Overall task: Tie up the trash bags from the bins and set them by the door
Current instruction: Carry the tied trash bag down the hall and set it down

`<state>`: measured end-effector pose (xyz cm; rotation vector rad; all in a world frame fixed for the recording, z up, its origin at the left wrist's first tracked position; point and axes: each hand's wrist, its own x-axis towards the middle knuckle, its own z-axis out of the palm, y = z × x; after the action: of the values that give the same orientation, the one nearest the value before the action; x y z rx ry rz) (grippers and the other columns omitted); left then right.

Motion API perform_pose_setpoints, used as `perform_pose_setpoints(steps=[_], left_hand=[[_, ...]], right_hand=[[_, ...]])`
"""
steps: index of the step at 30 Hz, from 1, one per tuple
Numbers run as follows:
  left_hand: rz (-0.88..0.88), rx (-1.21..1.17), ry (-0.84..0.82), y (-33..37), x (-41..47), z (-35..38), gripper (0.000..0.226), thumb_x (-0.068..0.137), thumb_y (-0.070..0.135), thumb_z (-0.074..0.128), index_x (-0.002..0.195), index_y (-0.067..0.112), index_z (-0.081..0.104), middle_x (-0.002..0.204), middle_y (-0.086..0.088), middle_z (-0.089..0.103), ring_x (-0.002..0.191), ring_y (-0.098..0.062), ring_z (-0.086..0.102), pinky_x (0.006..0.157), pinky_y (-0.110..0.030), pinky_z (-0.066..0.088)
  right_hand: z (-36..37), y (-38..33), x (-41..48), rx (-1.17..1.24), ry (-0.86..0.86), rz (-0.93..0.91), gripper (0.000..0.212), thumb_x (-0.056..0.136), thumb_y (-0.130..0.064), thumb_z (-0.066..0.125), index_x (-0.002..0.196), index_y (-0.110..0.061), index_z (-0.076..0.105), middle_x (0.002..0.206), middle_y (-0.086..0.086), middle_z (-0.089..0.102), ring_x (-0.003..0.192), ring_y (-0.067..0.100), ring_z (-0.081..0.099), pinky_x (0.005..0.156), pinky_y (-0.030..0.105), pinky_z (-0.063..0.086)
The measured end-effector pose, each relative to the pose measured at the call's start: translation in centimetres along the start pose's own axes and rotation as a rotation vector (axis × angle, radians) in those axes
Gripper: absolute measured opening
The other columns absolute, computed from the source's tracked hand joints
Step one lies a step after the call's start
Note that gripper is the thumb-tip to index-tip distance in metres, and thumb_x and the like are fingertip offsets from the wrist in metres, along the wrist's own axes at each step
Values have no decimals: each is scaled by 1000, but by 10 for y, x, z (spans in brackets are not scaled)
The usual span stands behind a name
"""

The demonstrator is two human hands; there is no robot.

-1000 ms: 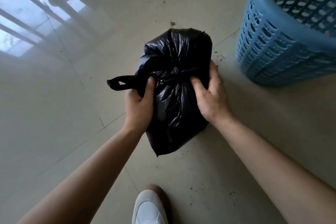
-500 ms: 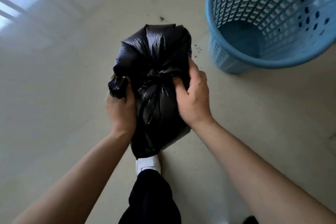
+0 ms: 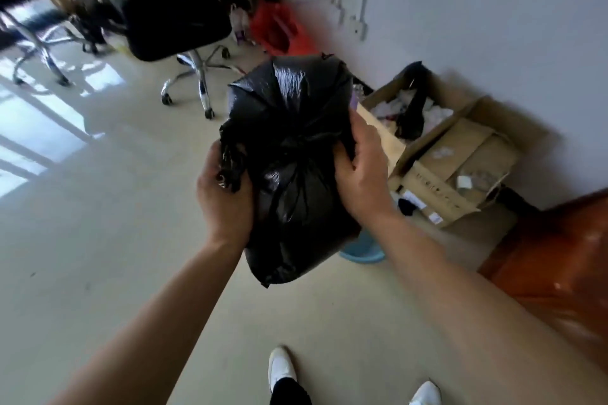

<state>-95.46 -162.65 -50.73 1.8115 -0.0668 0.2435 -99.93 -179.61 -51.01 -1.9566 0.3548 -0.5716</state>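
The black trash bag (image 3: 296, 174) is up in the air over the floor (image 3: 98, 240), held between two hands. Its top is pulled tight into a bunch in the middle. The left hand (image 3: 223, 200) has its fingers curled round a loose, scrunched end of the bag on the left side. The right hand (image 3: 362, 174) grips the bag's right side, next to the tight bunch.

A bit of a blue bin (image 3: 362, 250) peeks out from under the bag. Near the wall (image 3: 493, 10) sits an open cardboard box (image 3: 460, 168) full of rubbish. A red-brown wood surface (image 3: 559, 256) is at the right. Farther back are a black wheeled chair (image 3: 177, 20) and a red bag (image 3: 279, 29). Two white shoes (image 3: 281, 365) stand on the floor below.
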Motion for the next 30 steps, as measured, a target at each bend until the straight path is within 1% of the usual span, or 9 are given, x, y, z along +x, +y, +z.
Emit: perform_pose_setpoints(steps=[3,6,9,12,14,19,23,27,30], left_hand=[[71,-181,-8,113,28,-3,10,95,11,60,95,21,60,74,18,59,70,12,50,72,-11,41],[121,-340,-87,203,36,7,19,98,7,57,90,25,59,80,15,60,75,8,54,78,-17,45],[72,-481,-268,282,15,33,23,98,12,58,85,31,61,75,26,67,78,8,59,79,-20,46],[-4,-607,-482,359,-37,54,15,98,24,60,88,33,68,91,20,72,94,1,65,84,-19,48],[-7,-653,-650,408,-85,63,12,100,29,58,93,34,66,100,15,71,99,-1,65,87,-15,48],[54,-740,-967,497,-234,76,14,100,36,54,105,35,67,117,10,71,114,-8,64,105,-35,48],[105,-821,-1213,546,-398,79,20,103,26,50,105,27,70,112,5,74,112,-13,67,105,-42,50],[85,-783,-1514,580,-585,67,26,102,35,53,117,22,69,116,3,74,112,-16,68,105,-45,48],[42,-756,-1695,603,-686,55,30,102,34,54,115,12,68,110,-2,75,105,-16,71,98,-39,54]], right_hand=[[-63,-104,40,-115,81,-121,52,96,-7,52,148,-13,46,119,14,60,104,2,46,95,3,31],[-130,-180,50,-184,208,-178,53,94,-6,50,147,-12,46,110,10,53,93,-9,40,89,-2,28],[-207,-228,27,-270,374,-168,52,95,-7,47,146,-12,47,111,11,54,95,-23,40,87,-2,30],[-291,-268,-21,-369,537,-131,50,97,-12,45,146,-14,47,114,11,54,97,-25,38,86,-1,31],[-352,-298,-67,-463,650,-140,51,97,-10,44,147,-13,45,113,8,51,91,-16,41,85,-2,31],[-483,-342,-209,-688,888,-138,52,96,-5,47,147,-11,44,112,2,44,93,-5,39,84,-3,31],[-568,-348,-360,-813,1064,-17,50,97,-2,47,147,-9,45,112,3,45,88,-5,39,80,-1,33],[-649,-360,-547,-933,1228,144,47,101,-6,46,148,-11,43,116,10,49,89,-1,42,80,12,35],[-692,-378,-647,-1020,1317,242,47,102,-10,46,148,-17,43,115,2,48,91,-1,42,80,3,33]])
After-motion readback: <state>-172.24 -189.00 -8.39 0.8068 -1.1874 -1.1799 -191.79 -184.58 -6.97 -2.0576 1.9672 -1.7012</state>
